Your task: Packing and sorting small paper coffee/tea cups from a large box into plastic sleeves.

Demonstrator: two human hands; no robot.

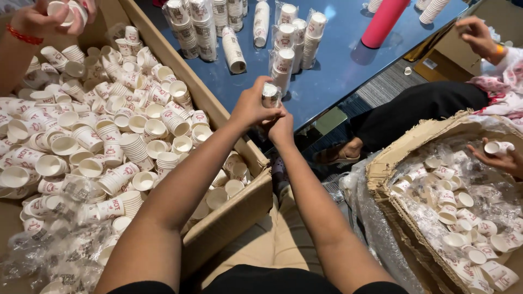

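Cup stack (270, 94) gripped between both hands.

In front of me a dark blue glossy table (338, 65) is standing, and it is reflecting the light. On it many stacks of small white paper cups (283, 49) with red print are lying, most of them wrapped in clear plastic sleeves. Some stacks are standing upright, and one wrapped stack (233, 50) is lying on its side near the table's left part. A pink cylinder (383, 22) is standing further back on the table. More cup stacks (433, 11) are lying at the far right corner.
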